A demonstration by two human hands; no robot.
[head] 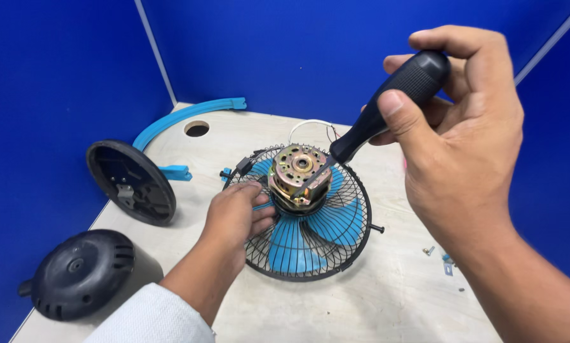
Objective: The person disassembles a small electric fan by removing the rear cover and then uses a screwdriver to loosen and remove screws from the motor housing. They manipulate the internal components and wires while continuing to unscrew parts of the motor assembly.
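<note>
Lying at the far left, near the table's (pixel 386 305) front left corner, is a black motor cover (pixel 78 273) with vent slots; behind it a round black base plate (pixel 132 182) leans tilted at the left edge. A curved blue guard ring (pixel 177 117) lies beyond, just beside a round hole (pixel 197 129) in the tabletop. At centre sits the fan assembly: a black wire grille (pixel 310 254) lying flat, blue blades (pixel 297 244) showing through its wires, and a brass-coloured motor (pixel 299 176) standing upright on its hub with a central shaft bore and white and dark wires trailing behind. My left hand (pixel 237 213) rests on the grille's left side, its grip closed lightly on the wires, fingertips touching the motor's base. My right hand (pixel 459 133) is raised above and right of the fan, its grip wrapped fully round the black handle of a screwdriver (pixel 393 98), whose tip meets the motor's upper right edge. Right of the grille lie small loose screws (pixel 429 251) and a small blue piece, near the right edge. Bare tabletop remains in front of the grille; blue partition walls (pixel 56 76) close the left and rear.
</note>
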